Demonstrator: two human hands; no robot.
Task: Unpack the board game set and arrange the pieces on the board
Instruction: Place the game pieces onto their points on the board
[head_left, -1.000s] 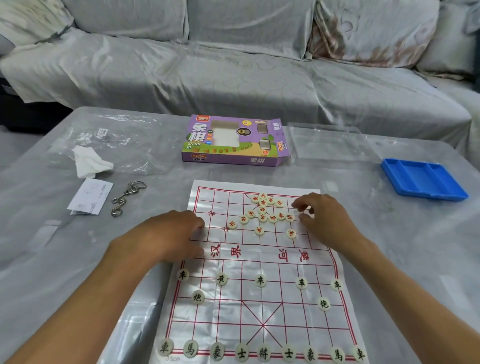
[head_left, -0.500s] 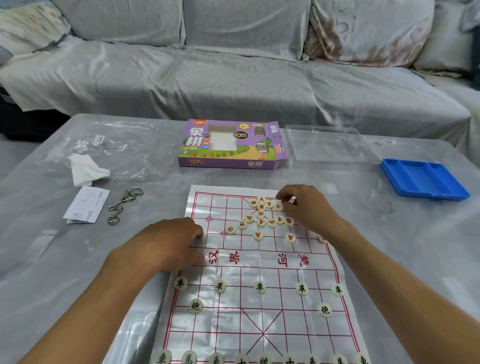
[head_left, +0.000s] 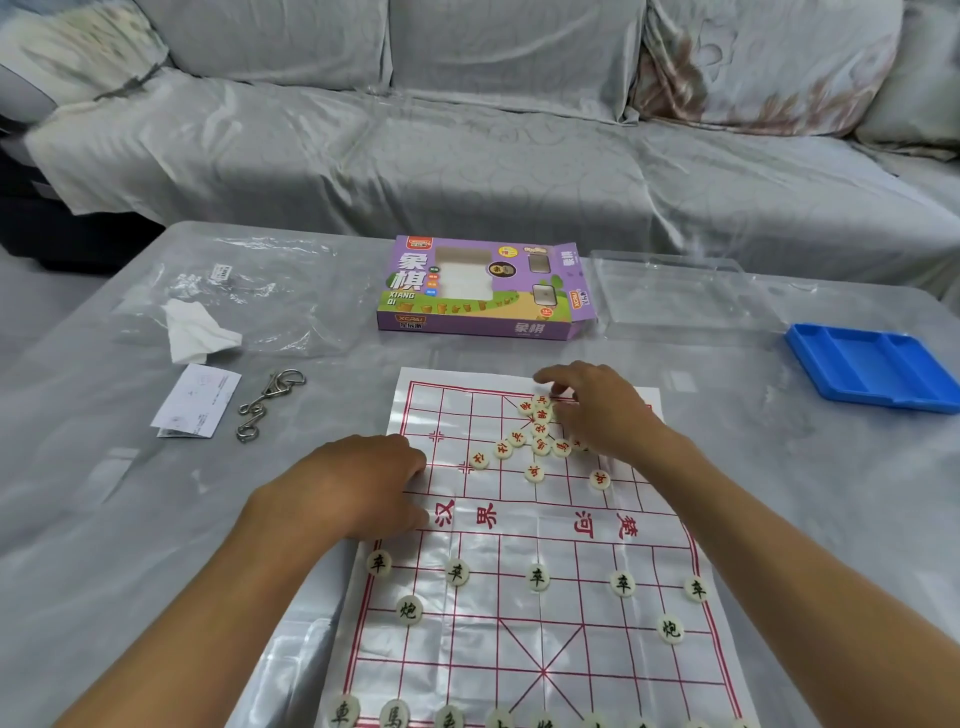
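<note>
White board (head_left: 519, 597), red grid; purple box (head_left: 483, 291); blue tray (head_left: 878, 369).

Just one camera here, worn on the head, looking forward and down over the table (head_left: 130, 519). It sits close: both forearms run in from the bottom edge, and the board (head_left: 524, 613) fills the lower middle, its near end cut off at 6 o'clock. The sofa (head_left: 467, 156) spans the top at 12. Wide lens, so edges bend a bit.
</note>
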